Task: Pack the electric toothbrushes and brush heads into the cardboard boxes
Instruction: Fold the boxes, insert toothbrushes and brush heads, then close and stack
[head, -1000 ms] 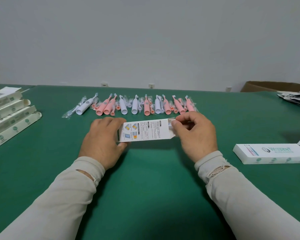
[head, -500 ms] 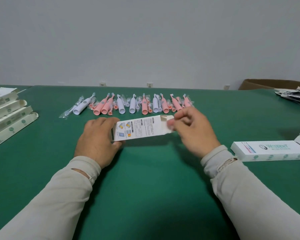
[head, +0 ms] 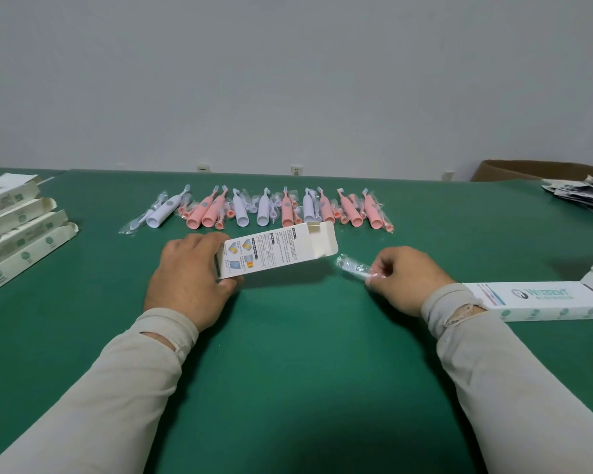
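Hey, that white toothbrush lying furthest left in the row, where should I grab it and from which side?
Take the white plastic toothbrush by its thick handle, coming from above on the near side. It lies flat and slanted on the green table, wide base toward you and thin brush end away. The handle looks the sturdiest place for a grip.

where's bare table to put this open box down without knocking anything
Bare green table lies between the forearms, near of the box held by the left hand. Another patch lies between the stacked boxes and that hand. Crowded: the toothbrush row behind, and the printed carton beside the right hand.
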Demonstrator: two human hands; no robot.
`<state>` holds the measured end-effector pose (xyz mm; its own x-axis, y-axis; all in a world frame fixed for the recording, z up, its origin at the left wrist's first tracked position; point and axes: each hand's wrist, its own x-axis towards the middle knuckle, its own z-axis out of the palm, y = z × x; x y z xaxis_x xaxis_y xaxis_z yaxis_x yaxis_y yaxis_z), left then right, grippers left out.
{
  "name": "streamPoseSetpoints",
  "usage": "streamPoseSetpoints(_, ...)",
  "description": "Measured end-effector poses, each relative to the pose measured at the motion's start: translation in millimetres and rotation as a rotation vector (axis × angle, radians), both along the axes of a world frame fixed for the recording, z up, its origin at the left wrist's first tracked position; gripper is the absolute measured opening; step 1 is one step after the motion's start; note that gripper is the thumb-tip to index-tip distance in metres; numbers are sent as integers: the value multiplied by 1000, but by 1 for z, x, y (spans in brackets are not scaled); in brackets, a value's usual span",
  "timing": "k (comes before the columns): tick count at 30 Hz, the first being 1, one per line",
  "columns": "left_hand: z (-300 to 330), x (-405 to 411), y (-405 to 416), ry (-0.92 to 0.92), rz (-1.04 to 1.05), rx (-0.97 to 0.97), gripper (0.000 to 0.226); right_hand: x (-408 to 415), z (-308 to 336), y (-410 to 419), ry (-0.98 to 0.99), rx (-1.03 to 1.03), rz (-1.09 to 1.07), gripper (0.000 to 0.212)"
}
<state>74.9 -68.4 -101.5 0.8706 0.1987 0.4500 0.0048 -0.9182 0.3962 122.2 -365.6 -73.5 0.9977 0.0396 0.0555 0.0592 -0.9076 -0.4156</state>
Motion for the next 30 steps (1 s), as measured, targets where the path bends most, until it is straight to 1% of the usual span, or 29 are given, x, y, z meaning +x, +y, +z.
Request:
streamPoseSetpoints(2,1,0,0,5,3,-4,53,1,0,3,-139,258,17,10)
streamPoseSetpoints(3,1,0,0,10,4,-4,53,0,1,6,-183,423,28,9)
streamPoseSetpoints(4,1,0,0,15,6,-2,52,-1,3,10,-189,618,53,16)
streamPoseSetpoints(5,1,0,0,21,7,4,52,-4,5,15,-165,815,101,29)
streamPoseSetpoints(6,1,0,0,26,8,12,52,-7,6,19,-137,963,157,46)
streamPoseSetpoints(7,1,0,0,31,8,19,52,-9,7,21,-123,1024,203,64)
streamPoseSetpoints(8,2,0,0,34,9,25,51,-12,7,24,-122,1024,238,76)
streamPoseSetpoints(9,1,0,0,36,9,27,52,-14,8,25,-132,998,254,81)
streamPoseSetpoints(10,1,0,-1,37,7,28,52,-16,9,26,-142,965,256,79)
streamPoseSetpoints(12,1,0,-1,39,2,25,53,-19,11,28,-169,933,241,61)
streamPoseSetpoints(14,1,0,-1,43,-3,26,53,-22,14,30,-201,947,203,44)
streamPoseSetpoints(18,0,1,-2,40,-13,33,52,-20,16,28,-313,929,124,33)
streamPoseSetpoints(20,0,1,-2,37,-15,35,53,-17,16,26,-327,965,118,29)
streamPoseSetpoints(22,0,0,-2,38,-13,37,53,-15,14,24,-305,996,121,34)
streamPoseSetpoints(25,0,0,-2,35,-9,36,54,-13,9,24,-282,953,140,55)
streamPoseSetpoints(26,0,0,-2,37,-10,37,54,-13,8,25,-275,943,152,58)
streamPoseSetpoints(27,0,1,-2,41,-11,38,54,-13,7,26,-269,946,162,57)
streamPoseSetpoints(30,0,1,-2,41,-11,40,55,-15,9,31,-290,993,149,43)
